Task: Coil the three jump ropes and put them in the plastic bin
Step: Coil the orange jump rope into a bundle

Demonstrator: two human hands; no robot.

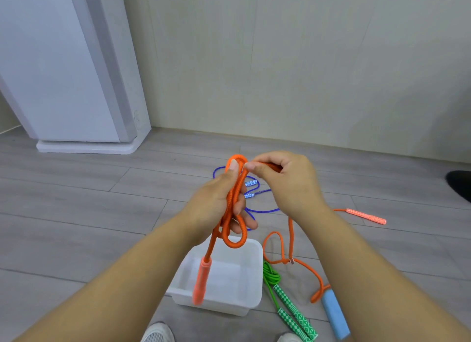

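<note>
Head view: a person's left hand point(219, 201) grips gathered loops of the orange jump rope point(235, 244) above the single white plastic bin point(229, 280), while the right hand point(285, 181), close beside it, pinches the top strand. One orange handle point(201, 280) dangles, blurred. Of three ropes, the green rope point(271, 275) lies coiled beside the bin, and the blue rope point(262, 210) is partly hidden behind the hands.

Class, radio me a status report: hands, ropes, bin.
Left hand grips orange rope loops; right hand pinches its next length. Bin holds no rope; green rope, blue rope on floor. Nothing blocks the bin.
</note>
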